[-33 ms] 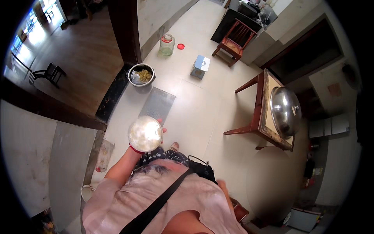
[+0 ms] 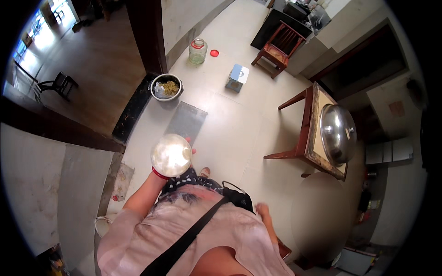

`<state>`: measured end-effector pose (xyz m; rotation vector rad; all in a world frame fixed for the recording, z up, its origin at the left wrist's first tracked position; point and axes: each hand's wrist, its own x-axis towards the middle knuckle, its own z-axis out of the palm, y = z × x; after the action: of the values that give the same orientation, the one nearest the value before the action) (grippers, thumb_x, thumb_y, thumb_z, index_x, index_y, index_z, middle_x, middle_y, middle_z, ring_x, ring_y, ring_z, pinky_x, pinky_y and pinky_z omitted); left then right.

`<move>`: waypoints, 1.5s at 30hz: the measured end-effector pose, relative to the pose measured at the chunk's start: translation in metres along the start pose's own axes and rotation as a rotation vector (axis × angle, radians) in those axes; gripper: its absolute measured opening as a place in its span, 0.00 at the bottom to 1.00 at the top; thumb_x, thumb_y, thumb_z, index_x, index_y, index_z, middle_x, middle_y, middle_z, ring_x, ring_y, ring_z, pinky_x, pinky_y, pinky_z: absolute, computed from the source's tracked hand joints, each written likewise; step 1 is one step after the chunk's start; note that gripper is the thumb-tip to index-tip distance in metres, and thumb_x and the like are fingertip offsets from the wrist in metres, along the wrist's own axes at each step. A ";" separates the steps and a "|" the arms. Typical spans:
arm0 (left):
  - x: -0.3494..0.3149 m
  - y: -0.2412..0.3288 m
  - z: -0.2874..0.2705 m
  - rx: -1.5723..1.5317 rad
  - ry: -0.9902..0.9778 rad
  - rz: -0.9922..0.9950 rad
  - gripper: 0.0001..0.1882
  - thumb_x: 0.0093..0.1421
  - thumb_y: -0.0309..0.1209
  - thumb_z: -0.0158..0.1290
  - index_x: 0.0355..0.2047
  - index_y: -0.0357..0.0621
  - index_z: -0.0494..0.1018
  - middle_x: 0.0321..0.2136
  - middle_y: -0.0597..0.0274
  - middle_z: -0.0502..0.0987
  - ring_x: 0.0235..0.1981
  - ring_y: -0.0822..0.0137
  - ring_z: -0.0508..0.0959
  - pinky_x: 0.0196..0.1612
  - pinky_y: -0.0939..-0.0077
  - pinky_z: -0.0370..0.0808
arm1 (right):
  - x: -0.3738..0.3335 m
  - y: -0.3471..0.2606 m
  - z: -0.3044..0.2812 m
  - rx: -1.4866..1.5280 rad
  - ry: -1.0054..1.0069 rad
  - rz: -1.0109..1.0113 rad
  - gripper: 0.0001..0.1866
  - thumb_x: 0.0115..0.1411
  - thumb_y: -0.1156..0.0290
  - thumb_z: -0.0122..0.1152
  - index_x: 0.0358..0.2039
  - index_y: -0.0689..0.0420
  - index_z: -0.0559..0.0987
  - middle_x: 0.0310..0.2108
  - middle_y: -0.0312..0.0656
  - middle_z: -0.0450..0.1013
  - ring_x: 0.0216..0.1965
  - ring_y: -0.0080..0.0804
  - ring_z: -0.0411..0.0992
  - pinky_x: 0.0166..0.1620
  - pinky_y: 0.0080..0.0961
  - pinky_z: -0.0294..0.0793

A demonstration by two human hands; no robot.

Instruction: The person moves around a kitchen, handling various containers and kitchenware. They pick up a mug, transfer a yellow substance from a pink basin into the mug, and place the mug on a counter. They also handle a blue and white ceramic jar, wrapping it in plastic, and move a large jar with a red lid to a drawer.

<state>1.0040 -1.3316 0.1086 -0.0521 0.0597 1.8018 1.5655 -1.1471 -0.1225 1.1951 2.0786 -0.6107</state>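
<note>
My left hand (image 2: 194, 151) is closed around a round, pale, shiny bowl-like dish (image 2: 171, 155), held at waist height in front of me. Fingertips show along its right side, and a red band circles the wrist. Strong glare washes out the dish's surface, so its contents cannot be made out. Down beside my right hip hangs my right hand (image 2: 262, 209), its fingers loosely curled and nothing visible in them. Beyond the dish, a grey mat (image 2: 186, 120) lies on the floor, with a pot (image 2: 181, 90) holding yellowish-green food and something whitish just past it.
Further off stand a glass jar (image 2: 197, 52), a red lid (image 2: 214, 53) and a blue-and-white box (image 2: 237, 78). A wooden chair (image 2: 275, 51) is behind them. To the right, a wooden table (image 2: 307, 131) bears a domed metal lid (image 2: 337, 134). At left, a dark doorsill (image 2: 131, 117) borders another room.
My right hand has swung slightly forward and up beside my hip, showing more of the forearm. The dish stays in my left hand, almost unmoved.
</note>
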 end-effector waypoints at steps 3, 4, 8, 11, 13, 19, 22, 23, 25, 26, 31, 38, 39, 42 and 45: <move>0.064 0.009 -0.001 -0.136 0.147 -0.010 0.31 0.56 0.54 0.40 0.54 0.49 0.58 0.56 0.59 0.58 0.52 0.40 0.61 0.40 0.33 0.67 | 0.084 -0.052 -0.176 0.515 0.341 -0.002 0.18 0.51 0.64 0.55 0.39 0.62 0.74 0.19 0.42 0.73 0.21 0.26 0.71 0.26 0.26 0.69; 0.091 0.014 0.000 -0.156 0.085 0.000 0.34 0.55 0.55 0.41 0.55 0.46 0.55 0.55 0.52 0.56 0.52 0.38 0.60 0.42 0.33 0.66 | 0.116 -0.048 -0.211 0.631 0.366 -0.013 0.16 0.53 0.66 0.53 0.40 0.61 0.74 0.22 0.38 0.73 0.23 0.23 0.70 0.25 0.21 0.69; 0.189 0.052 -0.031 -0.193 0.078 0.077 0.38 0.54 0.55 0.43 0.57 0.43 0.52 0.56 0.44 0.53 0.53 0.35 0.57 0.44 0.30 0.61 | 0.188 -0.134 -0.377 1.040 0.270 -0.017 0.15 0.55 0.68 0.52 0.42 0.59 0.73 0.26 0.36 0.73 0.25 0.22 0.70 0.26 0.18 0.69; 0.274 0.087 -0.051 -0.236 0.127 0.143 0.33 0.55 0.55 0.42 0.55 0.49 0.57 0.58 0.50 0.53 0.54 0.36 0.56 0.45 0.29 0.60 | 0.271 -0.157 -0.430 0.965 0.214 -0.029 0.15 0.54 0.67 0.52 0.42 0.59 0.73 0.27 0.37 0.73 0.26 0.22 0.71 0.28 0.19 0.70; 0.336 0.116 -0.043 -0.083 0.046 0.101 0.30 0.55 0.54 0.42 0.54 0.52 0.60 0.58 0.53 0.53 0.55 0.37 0.55 0.45 0.30 0.61 | 0.317 -0.145 -0.432 0.724 0.155 -0.014 0.16 0.53 0.66 0.53 0.42 0.58 0.73 0.29 0.41 0.74 0.29 0.26 0.72 0.33 0.23 0.71; 0.513 0.186 0.029 -0.153 0.048 0.003 0.21 0.58 0.48 0.39 0.45 0.54 0.69 0.57 0.53 0.56 0.53 0.40 0.59 0.50 0.39 0.59 | 0.353 -0.100 -0.465 0.187 -0.141 -0.041 0.16 0.49 0.65 0.54 0.38 0.59 0.76 0.25 0.46 0.74 0.25 0.31 0.73 0.33 0.28 0.73; 0.605 0.214 0.033 -0.117 0.041 -0.028 0.21 0.58 0.48 0.38 0.46 0.55 0.68 0.57 0.53 0.55 0.53 0.40 0.59 0.50 0.39 0.60 | 0.333 -0.123 -0.543 0.593 -0.178 0.304 0.15 0.49 0.67 0.53 0.37 0.59 0.76 0.24 0.44 0.73 0.21 0.29 0.72 0.25 0.26 0.72; 0.634 0.222 0.049 -0.118 -0.009 -0.046 0.23 0.58 0.48 0.38 0.48 0.50 0.67 0.57 0.53 0.55 0.54 0.44 0.59 0.51 0.45 0.61 | 0.341 -0.115 -0.552 0.676 -0.182 0.348 0.15 0.49 0.68 0.54 0.38 0.59 0.76 0.24 0.43 0.73 0.21 0.28 0.72 0.24 0.26 0.71; 0.696 0.229 0.068 -0.249 -0.045 -0.040 0.23 0.58 0.48 0.40 0.49 0.51 0.65 0.57 0.53 0.55 0.54 0.41 0.59 0.45 0.40 0.66 | 0.379 -0.087 -0.565 0.857 -0.216 0.353 0.15 0.49 0.67 0.54 0.38 0.59 0.76 0.24 0.42 0.73 0.21 0.28 0.72 0.24 0.26 0.71; 0.724 0.236 0.068 -0.271 -0.018 -0.040 0.24 0.58 0.48 0.40 0.50 0.51 0.64 0.57 0.53 0.54 0.54 0.40 0.59 0.43 0.39 0.67 | 0.402 -0.088 -0.578 0.802 -0.201 0.392 0.16 0.49 0.67 0.55 0.39 0.59 0.76 0.24 0.41 0.73 0.21 0.28 0.72 0.24 0.25 0.71; 0.855 0.280 0.018 -0.070 0.130 0.022 0.26 0.58 0.49 0.39 0.54 0.51 0.59 0.58 0.54 0.52 0.54 0.38 0.59 0.43 0.38 0.68 | 0.527 -0.122 -0.712 0.536 -0.095 0.283 0.20 0.49 0.64 0.57 0.43 0.59 0.74 0.30 0.45 0.74 0.27 0.29 0.73 0.29 0.27 0.72; 1.015 0.323 0.016 0.013 0.075 0.023 0.26 0.59 0.48 0.37 0.54 0.48 0.59 0.56 0.52 0.57 0.52 0.44 0.63 0.48 0.49 0.68 | 0.704 -0.266 -1.030 0.511 0.336 -0.372 0.25 0.47 0.65 0.62 0.46 0.59 0.69 0.29 0.44 0.72 0.33 0.30 0.71 0.38 0.25 0.71; 1.041 0.327 0.028 -0.048 0.038 0.003 0.26 0.60 0.48 0.37 0.54 0.46 0.59 0.55 0.52 0.58 0.52 0.47 0.64 0.49 0.51 0.68 | 0.704 -0.308 -1.080 0.622 0.337 -0.470 0.29 0.46 0.68 0.63 0.50 0.55 0.66 0.36 0.43 0.71 0.38 0.29 0.69 0.41 0.26 0.70; 1.118 0.349 0.037 0.019 -0.011 0.034 0.26 0.60 0.44 0.35 0.53 0.39 0.59 0.52 0.50 0.62 0.51 0.54 0.66 0.53 0.58 0.64 | 0.700 -0.412 -1.201 0.768 0.163 -0.815 0.43 0.41 0.63 0.69 0.57 0.54 0.57 0.52 0.45 0.60 0.51 0.35 0.62 0.46 0.28 0.68; 1.190 0.369 0.071 0.059 0.238 0.032 0.23 0.60 0.41 0.35 0.48 0.37 0.63 0.48 0.50 0.67 0.48 0.55 0.69 0.52 0.60 0.64 | 0.720 -0.474 -1.276 0.482 0.218 -1.043 0.50 0.36 0.57 0.71 0.58 0.52 0.54 0.56 0.49 0.52 0.55 0.43 0.56 0.49 0.35 0.66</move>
<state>0.3718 -0.2560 0.1032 -0.2250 0.2848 1.8169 0.4920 -0.1064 0.2474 0.2830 2.7729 -1.5644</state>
